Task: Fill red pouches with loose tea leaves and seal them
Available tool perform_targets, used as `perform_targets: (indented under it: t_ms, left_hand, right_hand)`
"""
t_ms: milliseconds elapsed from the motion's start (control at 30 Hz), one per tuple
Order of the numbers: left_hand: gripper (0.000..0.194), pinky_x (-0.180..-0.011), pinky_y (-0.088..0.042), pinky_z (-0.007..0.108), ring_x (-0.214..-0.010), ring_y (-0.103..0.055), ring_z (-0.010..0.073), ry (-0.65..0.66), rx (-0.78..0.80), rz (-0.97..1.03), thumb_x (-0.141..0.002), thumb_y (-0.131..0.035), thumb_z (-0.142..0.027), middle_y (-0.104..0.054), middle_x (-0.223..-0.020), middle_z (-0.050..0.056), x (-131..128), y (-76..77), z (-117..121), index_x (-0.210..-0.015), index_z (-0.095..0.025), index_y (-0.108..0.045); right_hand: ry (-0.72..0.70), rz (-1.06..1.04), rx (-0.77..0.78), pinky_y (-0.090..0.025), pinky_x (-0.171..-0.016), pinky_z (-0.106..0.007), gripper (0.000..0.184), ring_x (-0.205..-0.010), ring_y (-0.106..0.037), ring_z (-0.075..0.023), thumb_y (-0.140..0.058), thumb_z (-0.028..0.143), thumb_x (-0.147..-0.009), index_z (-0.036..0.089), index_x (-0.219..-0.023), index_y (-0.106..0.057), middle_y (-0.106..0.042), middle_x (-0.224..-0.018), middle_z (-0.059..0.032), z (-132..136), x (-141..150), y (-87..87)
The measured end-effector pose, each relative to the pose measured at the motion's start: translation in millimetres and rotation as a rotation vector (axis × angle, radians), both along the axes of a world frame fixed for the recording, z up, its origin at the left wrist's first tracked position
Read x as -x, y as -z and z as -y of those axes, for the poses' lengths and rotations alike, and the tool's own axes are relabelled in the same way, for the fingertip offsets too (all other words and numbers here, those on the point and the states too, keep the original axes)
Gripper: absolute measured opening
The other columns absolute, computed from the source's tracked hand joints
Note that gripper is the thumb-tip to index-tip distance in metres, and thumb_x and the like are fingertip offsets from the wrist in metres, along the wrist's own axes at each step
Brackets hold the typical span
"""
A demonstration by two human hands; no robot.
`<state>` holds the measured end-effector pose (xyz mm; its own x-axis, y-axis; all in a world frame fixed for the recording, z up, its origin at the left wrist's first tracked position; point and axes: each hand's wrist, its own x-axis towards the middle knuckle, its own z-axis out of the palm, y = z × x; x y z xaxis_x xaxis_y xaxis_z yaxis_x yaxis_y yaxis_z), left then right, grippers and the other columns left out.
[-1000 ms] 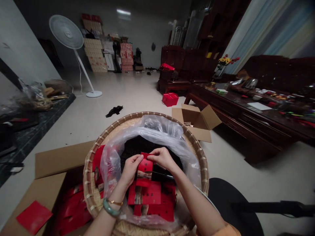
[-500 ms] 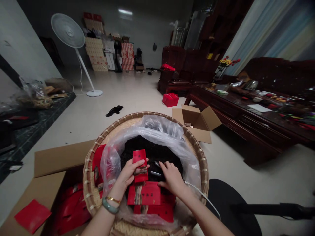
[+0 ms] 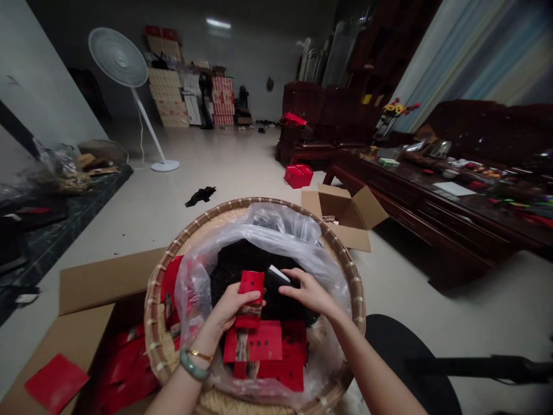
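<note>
Head view: over a woven bamboo tray lined with a clear plastic bag, the left hand grips a red card between closed fingers, above a pile of red cards. The right hand, fingers open, lies on black material. A cardboard box sits on the pale floor, with a white stand fan, a dark wooden table and stacked cartons beyond, their print too small to read

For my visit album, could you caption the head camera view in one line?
Left hand holds a red paper packet, right hand rests on dark material, inside a plastic-lined woven basket.
</note>
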<state>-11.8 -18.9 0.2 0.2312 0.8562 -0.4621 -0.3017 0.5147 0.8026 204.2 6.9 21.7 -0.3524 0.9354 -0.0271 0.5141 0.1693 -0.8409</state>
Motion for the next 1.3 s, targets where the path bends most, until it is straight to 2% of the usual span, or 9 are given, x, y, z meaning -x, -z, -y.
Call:
perform_targets:
  t_ms: [133,267,400,467,600,667,833,1067,1300]
  left_hand:
    - [0.036,-0.055,-0.054,0.029,-0.059,-0.066,0.0193,0.098,-0.043,-0.037,-0.053,-0.079,-0.021,-0.068,-0.067,0.007,-9,-0.8,3,-0.084,-0.008,-0.064]
    - [0.037,-0.055,-0.053,0.030,-0.059,-0.066,0.0199,0.125,-0.025,-0.073,-0.054,-0.078,-0.022,-0.068,-0.068,0.007,-13,-0.9,6,-0.085,-0.008,-0.063]
    - [0.038,-0.055,-0.054,0.030,-0.058,-0.065,0.0185,0.140,-0.009,-0.058,-0.055,-0.080,-0.024,-0.067,-0.067,0.007,-12,-1.4,7,-0.085,-0.007,-0.062]
    - [0.042,-0.056,-0.055,0.031,-0.061,-0.066,0.0183,0.113,-0.031,0.019,-0.059,-0.078,-0.029,-0.069,-0.074,0.008,-11,-2.7,5,-0.093,-0.009,-0.062]
    - [0.047,-0.066,-0.054,0.027,-0.074,-0.067,0.0169,-0.033,-0.078,0.186,-0.072,-0.069,-0.037,-0.070,-0.093,0.010,-8,-5.5,-1,-0.111,-0.014,-0.060]
    - [0.042,-0.066,-0.053,0.025,-0.072,-0.066,0.0157,-0.068,-0.081,0.199,-0.074,-0.067,-0.036,-0.070,-0.091,0.010,-8,-6.0,-5,-0.107,-0.012,-0.063]
    - [0.036,-0.063,-0.052,0.024,-0.065,-0.066,0.0153,-0.062,-0.096,0.177,-0.074,-0.067,-0.037,-0.071,-0.079,0.009,-7,-6.3,-12,-0.096,-0.009,-0.067]
    - [0.035,-0.059,-0.051,0.022,-0.060,-0.065,0.0140,-0.081,-0.081,0.135,-0.074,-0.066,-0.037,-0.071,-0.075,0.009,-6,-6.3,-20,-0.093,-0.008,-0.068]
    - [0.030,-0.055,-0.050,0.021,-0.058,-0.065,0.0137,-0.105,-0.068,0.104,-0.078,-0.063,-0.034,-0.070,-0.072,0.009,-6,-4.0,-24,-0.091,-0.008,-0.068]
  right_hand:
    - [-0.110,0.025,0.021,-0.044,-0.086,-0.034,0.051,-0.097,-0.059,-0.0244,-0.071,0.042,-0.065,0.017,-0.109,-0.064,-0.065,-0.106,-0.0082,-6,20,-16.6]
    - [-0.125,0.026,0.042,-0.045,-0.082,-0.031,0.037,-0.091,-0.062,-0.0227,-0.071,0.034,-0.066,0.019,-0.100,-0.069,-0.070,-0.099,-0.0044,-10,33,-21.6]
    - [-0.118,0.038,0.023,-0.044,-0.079,-0.029,0.031,-0.087,-0.063,-0.0213,-0.071,0.029,-0.065,0.020,-0.094,-0.071,-0.071,-0.093,-0.0029,-12,34,-21.1]
    - [-0.132,0.065,-0.009,-0.044,-0.077,-0.028,0.030,-0.085,-0.063,-0.0208,-0.071,0.029,-0.065,0.021,-0.094,-0.072,-0.071,-0.091,-0.0024,-13,33,-20.6]
    - [-0.146,0.127,-0.053,-0.041,-0.070,-0.026,0.030,-0.080,-0.061,-0.0193,-0.071,0.030,-0.065,0.022,-0.094,-0.072,-0.070,-0.085,-0.0020,-15,33,-19.0]
    - [-0.146,0.141,-0.059,-0.040,-0.069,-0.025,0.030,-0.079,-0.060,-0.0189,-0.072,0.030,-0.065,0.021,-0.094,-0.072,-0.069,-0.083,-0.0019,-17,34,-17.8]
    - [-0.172,0.096,-0.017,-0.040,-0.070,-0.025,0.035,-0.079,-0.061,-0.0186,-0.071,0.030,-0.066,0.023,-0.099,-0.071,-0.070,-0.084,-0.0005,-23,37,-13.6]
    - [-0.153,0.058,0.060,-0.041,-0.068,-0.025,0.034,-0.078,-0.062,-0.0197,-0.071,0.030,-0.064,0.022,-0.097,-0.072,-0.071,-0.083,0.0007,-33,41,-8.6]
    - [-0.153,0.011,0.097,-0.043,-0.073,-0.027,0.038,-0.084,-0.062,-0.0221,-0.071,0.030,-0.063,0.021,-0.099,-0.071,-0.072,-0.089,-0.0001,-37,43,-4.8]
